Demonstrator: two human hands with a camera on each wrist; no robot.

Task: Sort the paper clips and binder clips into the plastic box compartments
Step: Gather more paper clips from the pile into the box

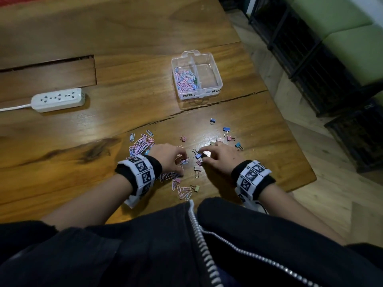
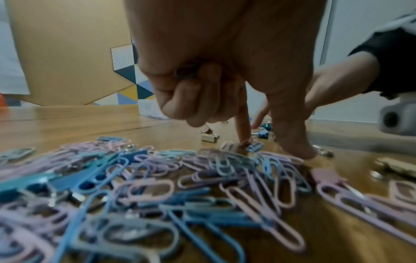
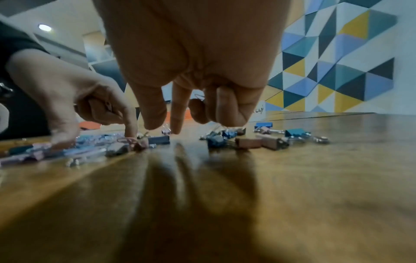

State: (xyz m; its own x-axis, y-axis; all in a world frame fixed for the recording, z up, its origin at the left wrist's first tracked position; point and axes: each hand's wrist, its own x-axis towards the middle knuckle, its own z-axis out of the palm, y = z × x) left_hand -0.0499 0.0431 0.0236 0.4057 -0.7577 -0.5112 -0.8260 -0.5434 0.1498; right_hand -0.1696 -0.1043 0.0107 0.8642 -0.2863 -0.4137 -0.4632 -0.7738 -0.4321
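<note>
A clear two-compartment plastic box (image 1: pixel 218 80) stands on the wooden table; its left compartment holds pink and blue paper clips (image 1: pixel 185 79) and its right one is bare. Loose paper clips (image 1: pixel 141 143) (image 2: pixel 157 178) lie piled by my left hand (image 1: pixel 172 157) (image 2: pixel 273 148). That hand grips clips in its curled fingers while index finger and thumb touch the table. Small binder clips (image 1: pixel 227 129) (image 3: pixel 247 142) are scattered to the right. My right hand (image 1: pixel 207 154) (image 3: pixel 165 129) holds a binder clip in its curled outer fingers, with thumb and index over a blue binder clip (image 1: pixel 198 155) (image 3: pixel 158 139).
A white power strip (image 1: pixel 59 99) with its cord lies at the far left of the table. The table's right edge (image 1: pixel 290 129) drops to a tiled floor, with dark furniture (image 1: pixel 310 59) beyond. More paper clips (image 1: pixel 184 192) lie near my body.
</note>
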